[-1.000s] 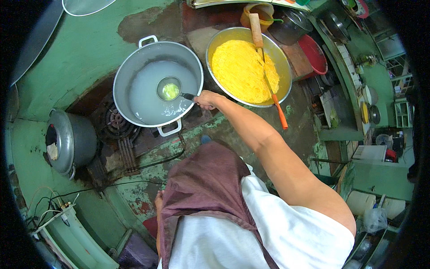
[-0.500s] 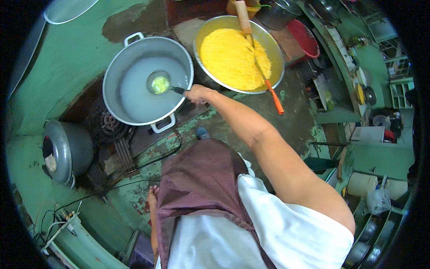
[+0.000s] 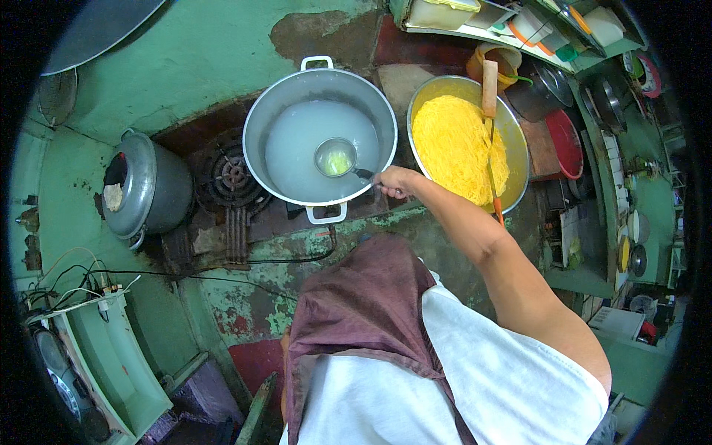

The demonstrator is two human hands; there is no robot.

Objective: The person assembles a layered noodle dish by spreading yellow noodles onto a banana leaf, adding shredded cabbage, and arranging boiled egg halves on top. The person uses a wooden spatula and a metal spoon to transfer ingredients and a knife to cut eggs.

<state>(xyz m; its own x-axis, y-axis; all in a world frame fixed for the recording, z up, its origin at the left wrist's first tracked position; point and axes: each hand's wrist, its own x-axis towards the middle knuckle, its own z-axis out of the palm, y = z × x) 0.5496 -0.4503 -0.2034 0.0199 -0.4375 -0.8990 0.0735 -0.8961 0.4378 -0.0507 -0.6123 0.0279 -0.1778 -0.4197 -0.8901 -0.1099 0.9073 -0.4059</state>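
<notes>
My right hand (image 3: 393,182) is closed around the black handle of a round strainer (image 3: 334,144). Pale green bits sit in the strainer's bowl, which is at the surface of cloudy, bluish-white liquid (image 3: 297,137). A big grey metal pot (image 3: 256,141) with two white loop handles holds the liquid. My hand is at the pot's near right rim. To the right, a wide metal basin (image 3: 521,148) contains a heap of yellow, shredded-looking food (image 3: 452,144). My left hand is hidden beside the maroon apron (image 3: 363,297); only a sliver of that arm shows.
Across the basin lies a long tool (image 3: 490,96) with a wooden block end and an orange handle. A gas burner (image 3: 233,172) and a lidded pot (image 3: 159,178) stand left. A black hose (image 3: 297,258) runs along the near edge. A red tub (image 3: 567,144) stands right.
The view has shifted, so the pot and basin appear farther right. My right hand still holds the strainer in the pot. My left hand has gone out of sight behind the apron.
</notes>
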